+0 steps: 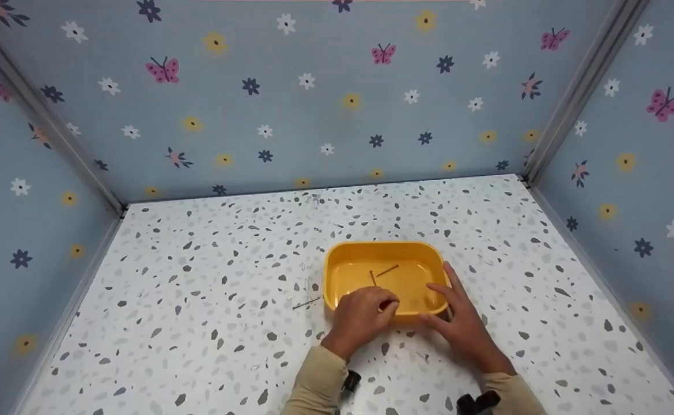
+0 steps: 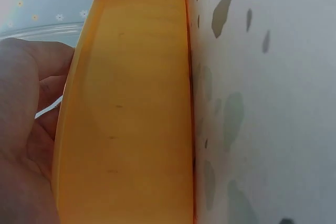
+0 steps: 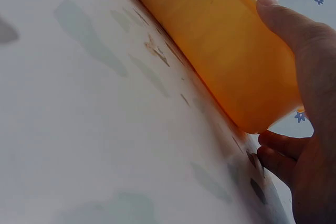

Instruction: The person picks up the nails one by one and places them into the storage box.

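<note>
A yellow plastic tub [image 1: 384, 246] with rounded corners stands on the table. Inside it lie two thin dark nails, one slanting [image 1: 387, 270] and one partly behind my left hand [image 1: 363, 314]. That hand reaches over the near left rim with its fingers curled inside the tub; I cannot tell whether they pinch anything. My right hand [image 1: 458, 320] holds the near right corner, thumb at the near rim and fingers about the right side. In the right wrist view its thumb [image 3: 289, 22] lies at the tub's rim, with other fingers low by the corner. Another nail [image 1: 306, 303] lies left of the tub.
The white speckled table [image 1: 199, 276] is enclosed by light blue panels [image 1: 314, 69] printed with flowers and butterflies at the back and both sides. Grey metal strips [image 1: 579, 98] run along the corners. Dark wrist straps [image 1: 478, 402] show at both sleeves.
</note>
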Motion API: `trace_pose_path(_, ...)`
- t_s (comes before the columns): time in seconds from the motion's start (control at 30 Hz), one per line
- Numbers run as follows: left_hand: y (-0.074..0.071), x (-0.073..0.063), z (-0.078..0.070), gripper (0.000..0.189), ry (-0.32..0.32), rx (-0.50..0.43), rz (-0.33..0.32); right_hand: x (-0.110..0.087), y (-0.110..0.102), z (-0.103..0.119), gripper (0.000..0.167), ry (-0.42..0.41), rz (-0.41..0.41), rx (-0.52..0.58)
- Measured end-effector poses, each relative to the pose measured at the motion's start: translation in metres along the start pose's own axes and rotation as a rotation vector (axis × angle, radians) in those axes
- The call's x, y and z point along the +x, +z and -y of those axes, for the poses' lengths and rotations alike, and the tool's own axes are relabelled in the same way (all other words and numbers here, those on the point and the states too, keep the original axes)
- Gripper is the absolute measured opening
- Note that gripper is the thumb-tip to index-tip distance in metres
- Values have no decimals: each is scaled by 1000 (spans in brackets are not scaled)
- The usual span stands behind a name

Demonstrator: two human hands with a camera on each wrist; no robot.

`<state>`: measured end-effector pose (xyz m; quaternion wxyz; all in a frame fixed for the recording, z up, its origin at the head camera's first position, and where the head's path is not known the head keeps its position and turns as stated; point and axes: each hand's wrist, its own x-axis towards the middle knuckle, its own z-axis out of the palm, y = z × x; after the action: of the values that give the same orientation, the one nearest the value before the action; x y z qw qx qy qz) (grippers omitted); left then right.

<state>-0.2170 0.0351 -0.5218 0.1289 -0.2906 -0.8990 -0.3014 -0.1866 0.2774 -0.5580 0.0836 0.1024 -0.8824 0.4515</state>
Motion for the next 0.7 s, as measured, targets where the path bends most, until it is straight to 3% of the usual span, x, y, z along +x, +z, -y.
trace_pose_path(0.2, -1, -1, 1, 12, 61, -75, -61, 1, -1, -3, 66, 2, 2, -35)
trace_pose_path(0.4, -9, -5, 8, 12, 96, -242, -203, 0, -1, 0, 65, 16, 2, -47)
trace_pose_path(0.53, -14, -9, 18, 9, 60, -220, -288, 0, -1, 1, 64, 28, 8, -40)
trace_pose_path(0.7, -23, -18, 39, 10, -57, -280, -416, 0, -5, -1, 63, 20, 8, -42)
